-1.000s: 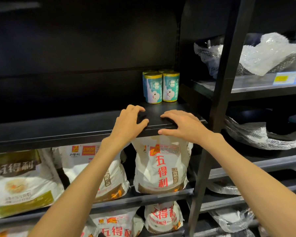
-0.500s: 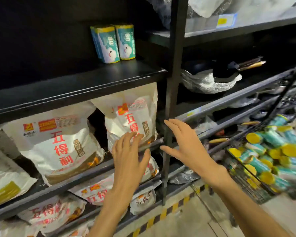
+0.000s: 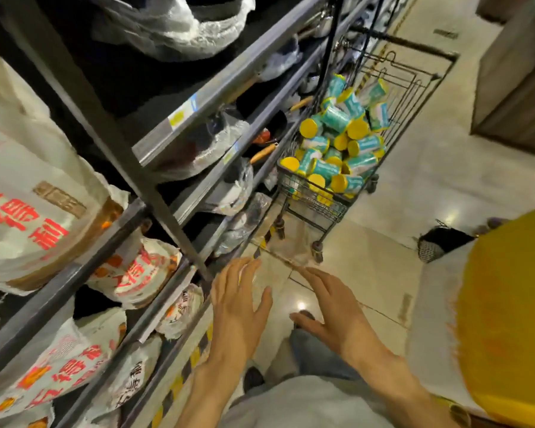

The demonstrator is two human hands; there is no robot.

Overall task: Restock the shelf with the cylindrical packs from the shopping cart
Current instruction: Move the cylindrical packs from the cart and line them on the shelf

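The shopping cart (image 3: 318, 193) is full of teal cylindrical packs (image 3: 337, 118) with yellow ends, so I judge most of the restocking is not yet done. The left hand (image 3: 238, 307) and the right hand (image 3: 331, 310) are both empty with spread fingers, over the floor beside the shelf (image 3: 112, 131), well apart from the cart.

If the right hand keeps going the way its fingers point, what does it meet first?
Probably bare floor, then the shopping cart: the right hand is open, fingers aimed up-left toward the cart's near wheels, below the cylindrical packs. Depth is unclear.
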